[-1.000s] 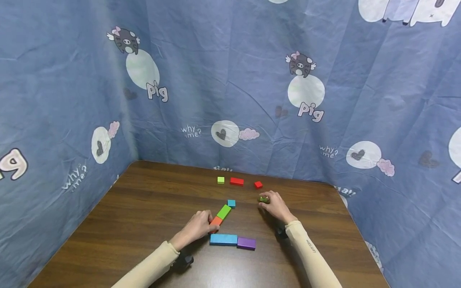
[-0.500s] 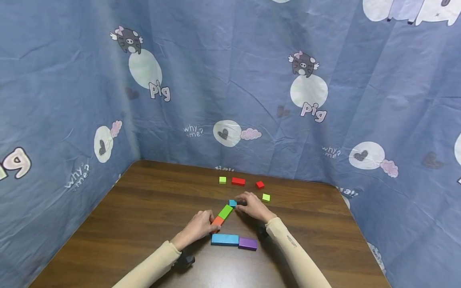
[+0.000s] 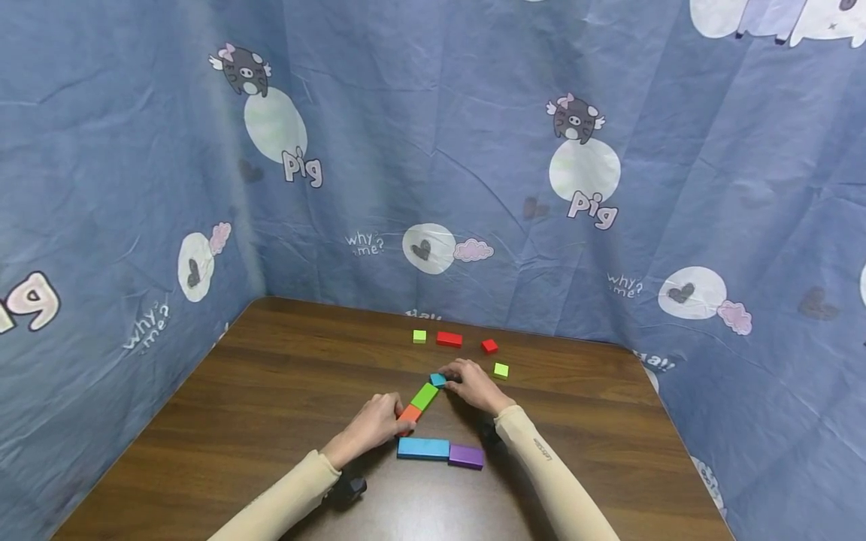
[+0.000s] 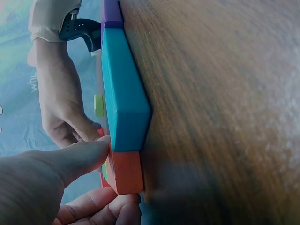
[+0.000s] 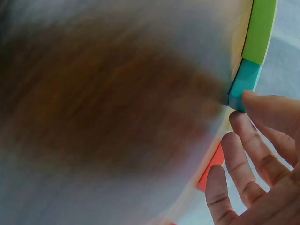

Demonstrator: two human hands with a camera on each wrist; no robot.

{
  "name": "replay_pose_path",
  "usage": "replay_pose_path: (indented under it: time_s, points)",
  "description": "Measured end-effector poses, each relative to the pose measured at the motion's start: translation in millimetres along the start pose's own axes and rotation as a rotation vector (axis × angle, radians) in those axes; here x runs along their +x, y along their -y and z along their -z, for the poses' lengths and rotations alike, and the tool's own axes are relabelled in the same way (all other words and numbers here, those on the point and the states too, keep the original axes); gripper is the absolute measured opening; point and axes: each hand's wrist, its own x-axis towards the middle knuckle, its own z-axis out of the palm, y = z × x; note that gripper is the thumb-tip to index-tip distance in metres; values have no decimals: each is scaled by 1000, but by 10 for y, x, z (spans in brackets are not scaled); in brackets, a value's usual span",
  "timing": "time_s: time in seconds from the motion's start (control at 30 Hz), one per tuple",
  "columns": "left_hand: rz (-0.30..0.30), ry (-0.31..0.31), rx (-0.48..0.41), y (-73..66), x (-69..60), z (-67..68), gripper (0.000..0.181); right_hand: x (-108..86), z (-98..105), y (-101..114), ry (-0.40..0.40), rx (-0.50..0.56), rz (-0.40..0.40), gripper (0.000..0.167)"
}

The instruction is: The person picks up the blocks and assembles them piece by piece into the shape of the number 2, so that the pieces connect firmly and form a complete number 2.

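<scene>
Between the thumb and forefinger of the right hand point(image 3: 471, 385), a small blue square-topped block point(image 3: 437, 380) was held against the end of a green rectangular block point(image 3: 425, 396). The remaining fingers of that hand stood clear of it. The green block lay between the two hands and met an orange rectangular block point(image 3: 409, 415) end to end. The left hand point(image 3: 370, 422), well apart from the right, pinched the orange block. Nearer the body than both hands, a long blue rectangular block point(image 3: 423, 448) adjoined a purple rectangular block point(image 3: 466, 456). Just beside the right hand lay a lime-green square block point(image 3: 501, 370). Farther out beyond both hands were a small red block point(image 3: 490, 346), a red rectangular block point(image 3: 449, 340) and a second lime-green block point(image 3: 419, 336). Beneath the hands was a brown wood-grained table point(image 3: 284, 376).
</scene>
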Motion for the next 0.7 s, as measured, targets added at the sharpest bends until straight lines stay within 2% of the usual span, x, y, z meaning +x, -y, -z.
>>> replay_pose_path:
  time_s: [0.43, 0.7]
  points:
    - [14, 2, 6, 8, -8, 7, 27, 22, -49, 14, -3, -5, 39, 29]
    - [-6, -3, 9, 8, 3, 4, 27, 23, -36, 28, 22, 5, 1, 29]
